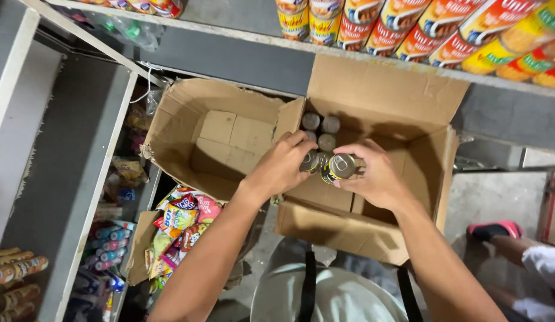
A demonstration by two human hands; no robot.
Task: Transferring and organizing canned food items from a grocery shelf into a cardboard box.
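Observation:
An open cardboard box (373, 232) stands in front of me with a few tin cans (321, 124) left in its far corner. My left hand (284, 164) grips one tin can (311, 161) above the box floor. My right hand (376, 174) grips a second tin can (339, 166) with a yellow label, tilted on its side. The two held cans touch each other. A second cardboard box (188, 113) to the left is open with nothing inside.
A shelf (408, 62) above the boxes carries a row of orange and yellow labelled cans (420, 27). Colourful snack packets (179, 226) fill a box low on the left. Grey shelving (80, 149) stands at left. Another person's foot in a pink sandal (495, 229) is at right.

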